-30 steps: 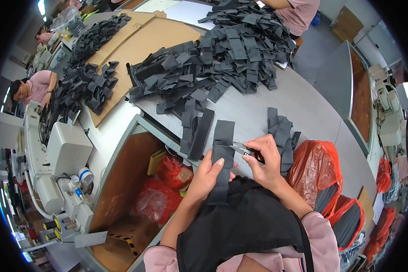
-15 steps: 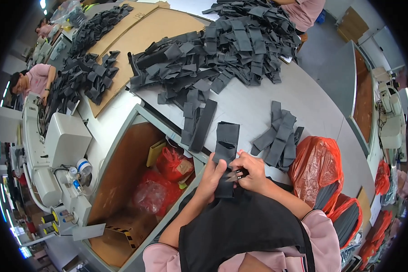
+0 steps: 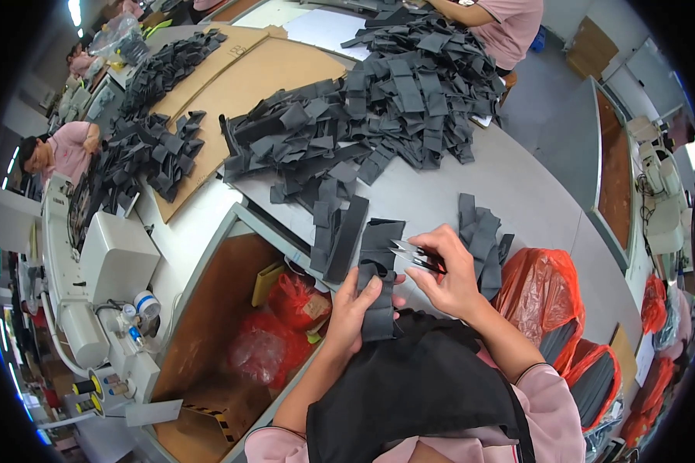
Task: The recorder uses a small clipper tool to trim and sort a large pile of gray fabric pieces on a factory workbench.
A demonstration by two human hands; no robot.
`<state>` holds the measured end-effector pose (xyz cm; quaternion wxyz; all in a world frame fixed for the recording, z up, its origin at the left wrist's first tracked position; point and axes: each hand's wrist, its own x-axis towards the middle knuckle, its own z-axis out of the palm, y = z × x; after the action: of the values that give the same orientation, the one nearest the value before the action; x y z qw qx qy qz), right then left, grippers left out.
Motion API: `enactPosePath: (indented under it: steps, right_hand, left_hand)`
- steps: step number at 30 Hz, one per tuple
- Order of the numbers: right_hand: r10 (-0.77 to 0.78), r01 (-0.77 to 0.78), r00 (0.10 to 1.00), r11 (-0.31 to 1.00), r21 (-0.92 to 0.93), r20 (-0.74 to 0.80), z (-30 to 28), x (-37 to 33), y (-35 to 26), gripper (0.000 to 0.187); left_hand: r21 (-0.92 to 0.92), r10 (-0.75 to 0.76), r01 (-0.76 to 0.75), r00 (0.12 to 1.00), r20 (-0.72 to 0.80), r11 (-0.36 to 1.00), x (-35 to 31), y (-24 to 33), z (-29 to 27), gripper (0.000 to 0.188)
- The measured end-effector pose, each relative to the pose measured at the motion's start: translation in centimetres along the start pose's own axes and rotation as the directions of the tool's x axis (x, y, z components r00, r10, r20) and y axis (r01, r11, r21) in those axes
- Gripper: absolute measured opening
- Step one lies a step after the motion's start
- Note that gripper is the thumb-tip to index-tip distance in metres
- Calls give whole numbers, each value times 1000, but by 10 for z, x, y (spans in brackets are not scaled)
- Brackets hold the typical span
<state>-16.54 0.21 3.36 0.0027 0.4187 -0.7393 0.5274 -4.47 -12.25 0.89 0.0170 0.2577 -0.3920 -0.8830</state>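
Observation:
My left hand (image 3: 355,307) grips a dark grey fabric strip (image 3: 379,316) near the table's front edge, thumb on top and fingertips showing at the strip's right side. The strip's far end lies toward the table. Just right of it, my right hand (image 3: 449,272) is closed around small thread snips (image 3: 422,257). Their parted blades point left, over the strip's upper part. A few similar strips (image 3: 346,239) lie beyond my left hand, and a small stack of strips (image 3: 484,247) lies beyond my right hand.
A big heap of grey strips (image 3: 409,92) covers the table's far side. Red plastic bags (image 3: 539,297) stand at my right. Left are an open wooden bin (image 3: 201,309) holding red bags and a sewing machine (image 3: 120,251). Co-workers sit at far left and far right.
My right hand has moved up and right, lifting the snips away from my left hand; their blades now show more fully. My left hand keeps hold of the strip, slightly lower.

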Motion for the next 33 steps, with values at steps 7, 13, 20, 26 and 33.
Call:
enactPosePath:
  steps: [7,13,20,26,33]
  right_hand:
    - [-55,63,998,972,-226,38,-2,3,3,27]
    - [-181,207,978,892,-401,103,1,13,-3,32]
    - [-169,185,983,884,-428,77,4,11,-7,32]
    - [-179,195,981,881,-430,77,2,12,-8,30]
    - [146,-141,986,988,66,-80,19,4,0,25]
  left_hand:
    - [-19,35,-35,999,1,999,-3,5,-3,33]
    - [42,58,-58,998,-4,997,-5,6,5,32]
    - [28,104,-103,994,-41,994,-7,6,6,29]
    - [47,120,-117,991,-54,992,-7,7,7,28]
    - [-27,106,-107,994,-24,994,-7,4,5,31]
